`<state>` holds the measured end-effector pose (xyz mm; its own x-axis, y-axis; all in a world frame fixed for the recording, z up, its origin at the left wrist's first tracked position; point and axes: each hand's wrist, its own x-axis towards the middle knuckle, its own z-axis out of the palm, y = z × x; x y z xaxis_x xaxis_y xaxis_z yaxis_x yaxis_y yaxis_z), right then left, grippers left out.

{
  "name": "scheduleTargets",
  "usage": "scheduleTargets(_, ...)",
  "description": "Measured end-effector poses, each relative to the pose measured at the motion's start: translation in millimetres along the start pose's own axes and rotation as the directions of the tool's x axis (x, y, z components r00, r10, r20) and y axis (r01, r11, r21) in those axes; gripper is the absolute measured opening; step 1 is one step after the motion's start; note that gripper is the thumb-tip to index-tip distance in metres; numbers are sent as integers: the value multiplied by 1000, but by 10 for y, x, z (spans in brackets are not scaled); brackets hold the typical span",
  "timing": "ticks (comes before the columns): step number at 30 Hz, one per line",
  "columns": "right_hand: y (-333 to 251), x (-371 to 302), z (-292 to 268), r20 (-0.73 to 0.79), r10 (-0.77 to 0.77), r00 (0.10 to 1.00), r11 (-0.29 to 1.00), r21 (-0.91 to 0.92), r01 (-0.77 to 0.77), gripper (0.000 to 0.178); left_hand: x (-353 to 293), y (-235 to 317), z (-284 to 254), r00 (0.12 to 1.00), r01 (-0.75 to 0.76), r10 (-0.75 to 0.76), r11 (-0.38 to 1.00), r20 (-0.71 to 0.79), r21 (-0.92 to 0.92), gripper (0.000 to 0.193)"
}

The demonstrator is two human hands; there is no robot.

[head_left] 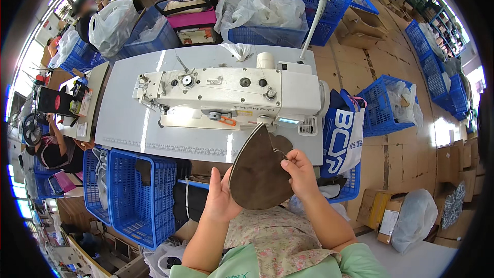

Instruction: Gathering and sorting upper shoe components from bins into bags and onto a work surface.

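In front of me is a dark brown leather-like piece, pointed at the top and rounded below, with a second rounded part showing behind its right side. My right hand pinches it at the right edge, where a short dark thread end sticks out. Against the left edge rests my left hand, palm turned toward the piece and visible fingers stretched upward; part of the hand may be hidden behind it. Just beyond the piece's tip stands a white sewing machine with an orange lever.
The machine sits on a pale grey table with a ruler strip along its front. Blue plastic crates stand below left, more on the right. A white-and-blue bag hangs at the table's right end. Other people work at the far left and back.
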<state>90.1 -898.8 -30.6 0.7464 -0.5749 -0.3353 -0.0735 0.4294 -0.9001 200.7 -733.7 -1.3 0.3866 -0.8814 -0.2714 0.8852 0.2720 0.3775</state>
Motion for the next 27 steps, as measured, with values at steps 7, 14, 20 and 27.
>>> scheduleTargets(7,71,-1,-13,-7,-36,999,998,50,37,12,-22,44,115,1000,19,-20,999,17,36,77)
scheduleTargets(14,61,-25,15,-29,-31,999,999,26,32,12,-33,33,125,999,13,-15,998,33,57,76)
scheduleTargets(20,81,-36,39,-37,-39,999,999,36,40,11,-51,20,117,1000,4,-5,999,28,51,74)
scheduleTargets(27,46,-40,82,-46,-80,996,997,0,80,12,-23,21,97,999,-9,6,999,53,51,74)
